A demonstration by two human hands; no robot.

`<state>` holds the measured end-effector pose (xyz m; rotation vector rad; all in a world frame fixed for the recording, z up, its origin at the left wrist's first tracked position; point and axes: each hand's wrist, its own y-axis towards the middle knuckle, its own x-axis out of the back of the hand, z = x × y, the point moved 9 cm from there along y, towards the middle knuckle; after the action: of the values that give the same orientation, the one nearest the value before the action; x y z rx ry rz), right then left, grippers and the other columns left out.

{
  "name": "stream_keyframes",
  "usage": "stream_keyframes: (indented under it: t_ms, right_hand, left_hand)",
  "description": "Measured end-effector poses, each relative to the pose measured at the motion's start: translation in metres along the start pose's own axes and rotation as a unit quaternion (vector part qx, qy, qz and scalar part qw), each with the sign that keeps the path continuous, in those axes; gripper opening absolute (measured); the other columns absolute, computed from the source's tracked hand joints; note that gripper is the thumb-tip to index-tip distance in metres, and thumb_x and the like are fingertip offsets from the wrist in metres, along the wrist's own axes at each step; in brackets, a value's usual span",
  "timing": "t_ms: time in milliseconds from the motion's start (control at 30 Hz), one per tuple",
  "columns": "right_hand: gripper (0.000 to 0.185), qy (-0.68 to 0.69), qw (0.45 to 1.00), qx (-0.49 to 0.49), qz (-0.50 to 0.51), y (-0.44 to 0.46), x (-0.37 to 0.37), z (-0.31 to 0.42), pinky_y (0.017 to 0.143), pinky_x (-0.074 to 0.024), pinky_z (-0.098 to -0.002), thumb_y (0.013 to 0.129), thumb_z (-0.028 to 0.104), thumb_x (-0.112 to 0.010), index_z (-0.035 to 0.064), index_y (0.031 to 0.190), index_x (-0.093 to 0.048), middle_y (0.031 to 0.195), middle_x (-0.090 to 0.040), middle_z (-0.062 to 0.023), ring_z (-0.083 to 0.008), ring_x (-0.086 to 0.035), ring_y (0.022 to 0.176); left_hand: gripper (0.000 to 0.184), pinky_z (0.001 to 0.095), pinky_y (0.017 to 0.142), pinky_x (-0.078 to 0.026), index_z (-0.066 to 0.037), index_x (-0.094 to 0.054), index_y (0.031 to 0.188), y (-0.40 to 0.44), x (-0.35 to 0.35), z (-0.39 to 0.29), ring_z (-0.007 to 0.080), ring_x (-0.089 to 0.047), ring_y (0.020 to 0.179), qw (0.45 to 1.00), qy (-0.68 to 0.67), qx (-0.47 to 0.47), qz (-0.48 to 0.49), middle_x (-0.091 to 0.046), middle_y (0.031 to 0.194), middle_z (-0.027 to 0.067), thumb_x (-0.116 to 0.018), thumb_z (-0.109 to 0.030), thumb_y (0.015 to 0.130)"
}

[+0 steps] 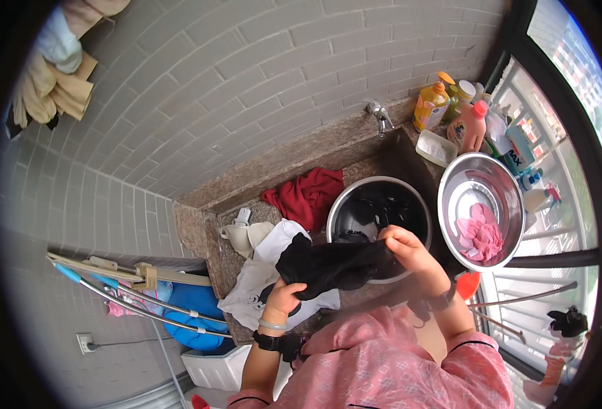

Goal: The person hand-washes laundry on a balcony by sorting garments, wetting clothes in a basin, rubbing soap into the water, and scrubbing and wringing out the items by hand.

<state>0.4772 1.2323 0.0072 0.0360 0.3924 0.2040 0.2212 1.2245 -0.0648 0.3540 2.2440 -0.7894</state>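
Observation:
A piece of black cloth (335, 264) is stretched between my hands, above the counter and the near rim of a metal basin. My left hand (284, 300) grips its left end, with the fingers partly hidden behind the fabric. At the other end, my right hand (404, 247) pinches a corner over the basin's right side. Dark water and dark fabric show inside the metal basin (333, 221). Beneath the cloth on the left lies a white printed garment (246, 296). A dark red cloth (307, 194) is heaped behind it, beside a beige piece (246, 236).
A second metal basin (444, 204) holding a pink cloth (481, 232) stands at the right. Behind it are a pump bottle (430, 105), a pink bottle (470, 127) and a soap dish (436, 148). The tap (381, 117) juts from the tiled wall. Folded racks (144, 300) lean at left.

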Motion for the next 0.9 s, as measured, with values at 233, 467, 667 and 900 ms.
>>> stream_keyframes:
  t_ms: [233, 467, 667, 900]
  right_hand:
    - [0.016, 0.022, 0.995, 0.048, -0.082, 0.001, 0.0, 0.061, 0.074, -0.0332, -0.0231, 0.094, 0.017, -0.044, 0.0044, 0.088, -0.052, 0.083, -0.046, 0.001, -0.0088, -0.042, 0.079]
    - [0.014, 0.169, 0.949, 0.057, -0.259, -0.032, 0.054, 0.039, 0.071, -0.0369, -0.0221, 0.094, 0.018, -0.043, 0.0082, 0.091, -0.052, 0.079, -0.048, 0.0035, -0.006, -0.046, 0.074]
    - [0.016, -0.034, 0.964, -0.091, -0.248, -0.049, 0.054, -0.018, 0.061, -0.0295, -0.0176, 0.094, 0.025, -0.046, 0.012, 0.092, -0.054, 0.076, -0.041, 0.0082, -0.0017, -0.037, 0.068]
    - [0.037, -0.045, 0.989, -0.139, 0.037, -0.029, -0.035, -0.117, 0.093, -0.0352, -0.0266, 0.092, 0.02, -0.051, 0.0042, 0.125, -0.043, 0.114, -0.049, -0.0033, -0.0111, -0.043, 0.108]
  left_hand:
    - [0.047, 0.0344, 0.092, -0.044, 0.002, -0.05, 0.117, 0.01, -0.003, 0.011, 0.0229, -0.056, 0.104, 0.995, 0.088, 0.049, 0.002, -0.057, 0.114, 0.0118, -0.057, 0.009, 0.071]
    - [0.053, 0.0368, 0.1, -0.036, 0.001, -0.047, 0.122, -0.007, -0.007, -0.004, 0.0234, -0.049, 0.113, 0.998, -0.001, -0.056, 0.004, -0.054, 0.119, 0.0103, -0.055, 0.01, 0.071]
    - [0.052, 0.0335, 0.096, -0.037, -0.001, -0.048, 0.121, -0.008, -0.048, -0.02, 0.0184, -0.05, 0.108, 0.981, 0.173, -0.061, 0.067, -0.055, 0.115, 0.0067, -0.061, 0.003, 0.071]
    - [0.053, 0.0346, 0.097, -0.034, 0.0, -0.048, 0.118, -0.003, -0.163, 0.021, 0.0226, -0.047, 0.111, 0.76, 0.529, -0.183, 0.329, -0.052, 0.116, 0.0124, -0.071, -0.017, 0.073]
